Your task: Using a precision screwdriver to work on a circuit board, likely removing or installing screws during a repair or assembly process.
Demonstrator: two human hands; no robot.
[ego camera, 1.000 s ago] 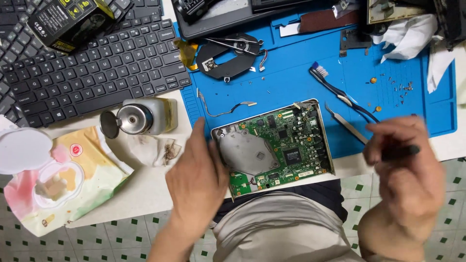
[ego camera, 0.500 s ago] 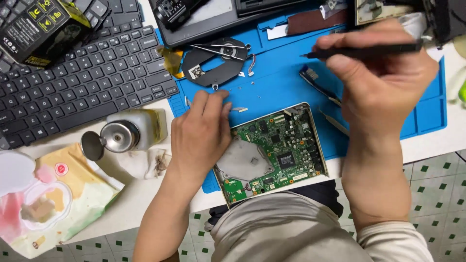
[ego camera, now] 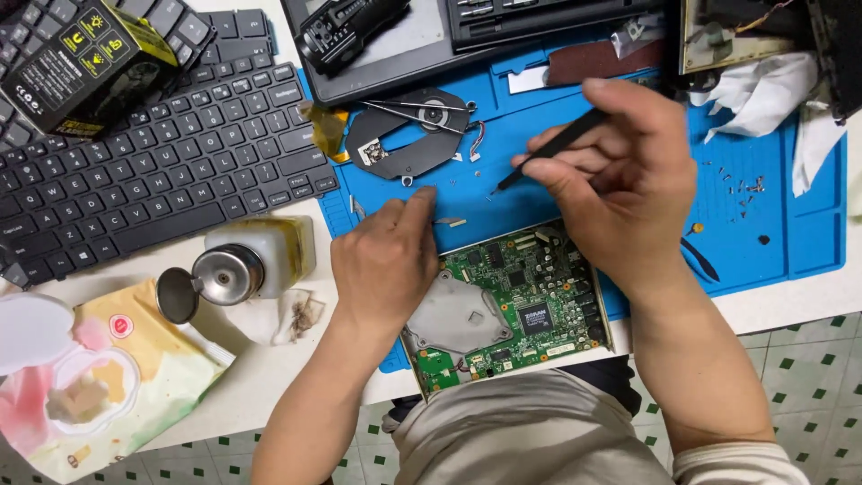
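A green circuit board [ego camera: 530, 296] with a grey metal plate lies at the near edge of the blue work mat [ego camera: 790, 242]. My left hand [ego camera: 386, 260] rests on the board's left far corner, fingers reaching toward a small loose part [ego camera: 452, 221] on the mat. My right hand [ego camera: 620, 171] hovers above the board's far side, gripping a thin black tool [ego camera: 549, 149] whose tip points down-left at the mat. A black round metal part [ego camera: 409, 139] with tweezers on it lies beyond my hands.
A black keyboard [ego camera: 171, 153] with a black and yellow box [ego camera: 76, 67] on it fills the left. A liquid dispenser bottle [ego camera: 247, 265] and a wet-wipe pack [ego camera: 99, 377] sit near left. Crumpled tissue [ego camera: 763, 94], small screws [ego camera: 741, 189] and a dark device [ego camera: 467, 31] lie beyond.
My right hand has come down and left from the far right, bringing the tool's tip close to the mat near the left fingers. My left hand shifted up to the board's corner.
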